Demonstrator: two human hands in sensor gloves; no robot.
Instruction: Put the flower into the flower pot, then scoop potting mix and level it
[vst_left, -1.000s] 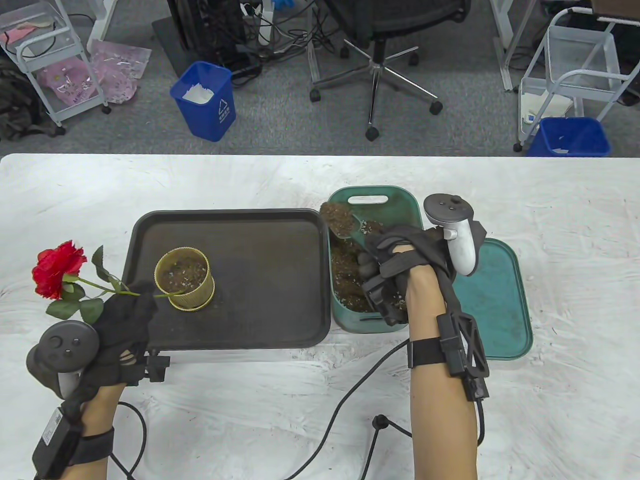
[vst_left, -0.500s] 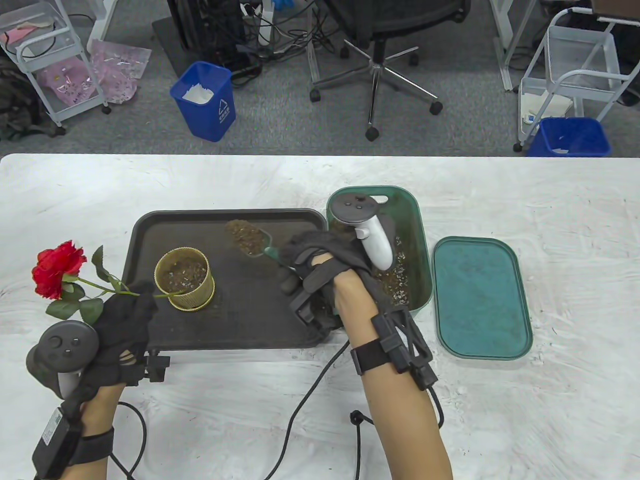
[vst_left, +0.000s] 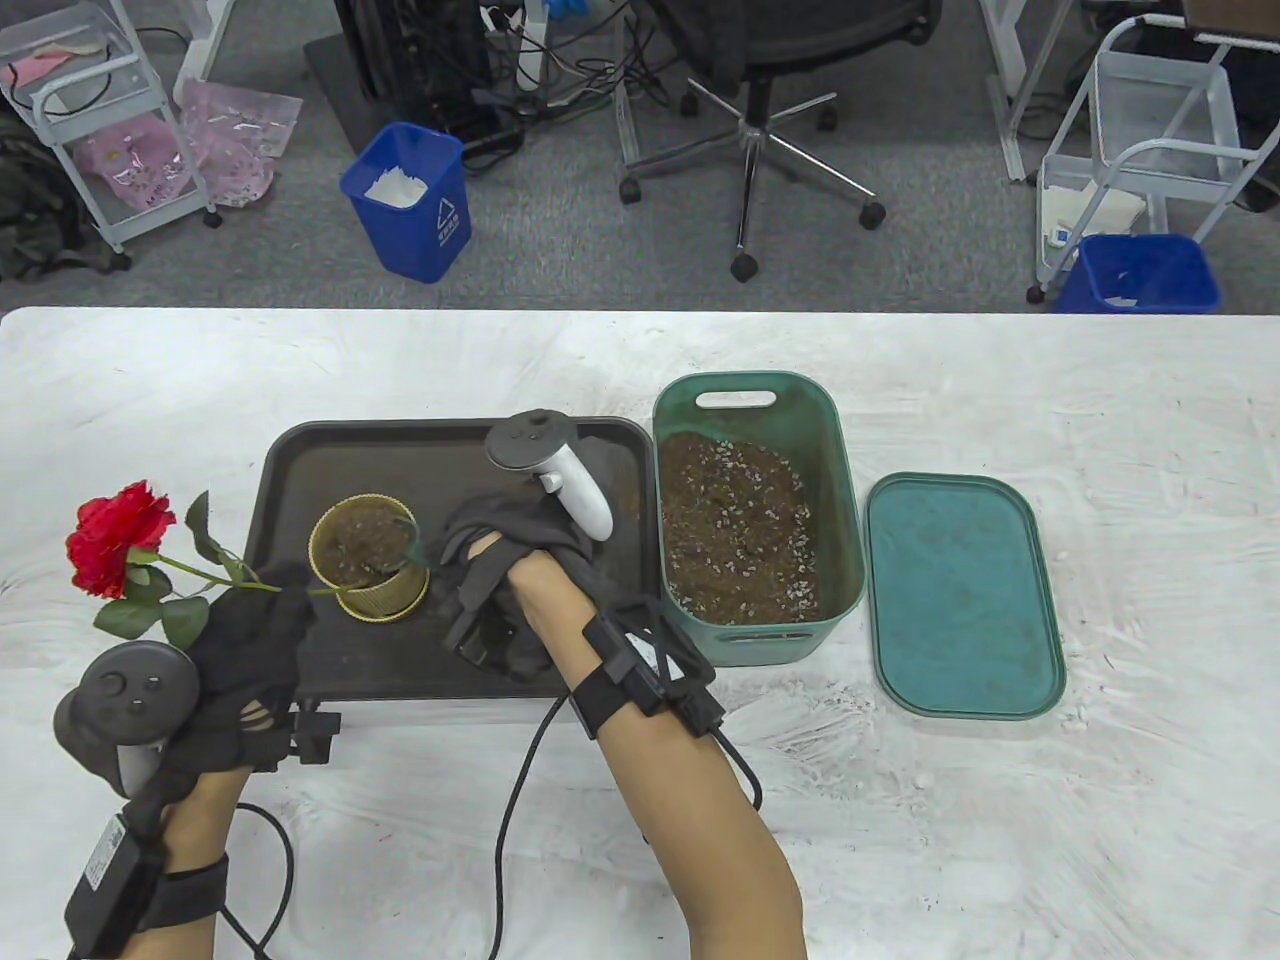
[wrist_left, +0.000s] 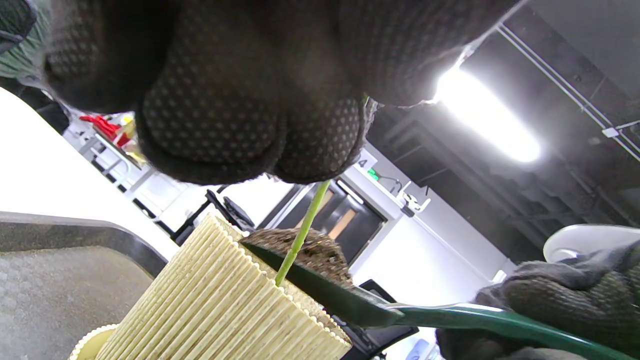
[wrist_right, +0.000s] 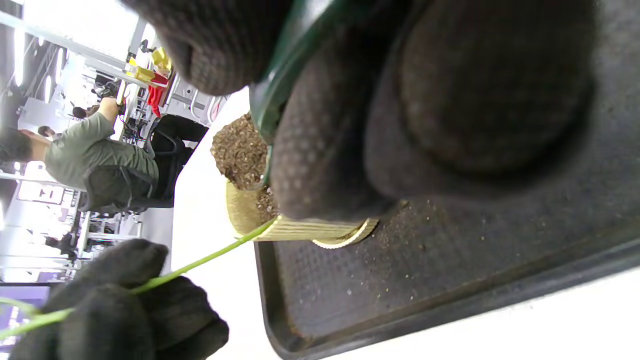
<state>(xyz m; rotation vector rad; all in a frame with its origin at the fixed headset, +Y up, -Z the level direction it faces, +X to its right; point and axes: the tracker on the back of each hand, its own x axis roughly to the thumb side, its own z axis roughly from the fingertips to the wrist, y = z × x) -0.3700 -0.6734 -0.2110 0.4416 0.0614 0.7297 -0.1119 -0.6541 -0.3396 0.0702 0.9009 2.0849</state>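
A yellow ribbed flower pot (vst_left: 368, 590) stands on the dark tray (vst_left: 300, 470), partly filled with potting mix. The red rose (vst_left: 110, 540) leans out to the left, its green stem (vst_left: 195, 570) running into the pot. My left hand (vst_left: 262, 605) pinches the stem just left of the pot; the left wrist view shows my fingertips (wrist_left: 250, 125) closed on the stem (wrist_left: 302, 232). My right hand (vst_left: 478, 560) grips a green scoop (wrist_left: 325, 295) held over the pot (wrist_left: 220, 305), loaded with a heap of potting mix (wrist_right: 240, 150).
A green bin (vst_left: 848, 520) of potting mix (vst_left: 735, 520) stands right of the tray, with its lid (vst_left: 965, 595) lying flat further right. Glove cables trail along the table's near edge. Loose crumbs dot the tray (wrist_right: 450, 260). Carts, blue bins and a chair stand beyond the table.
My right hand carried the loaded scoop from the green bin leftwards across the tray to over the pot. My left hand and the rose stayed still.
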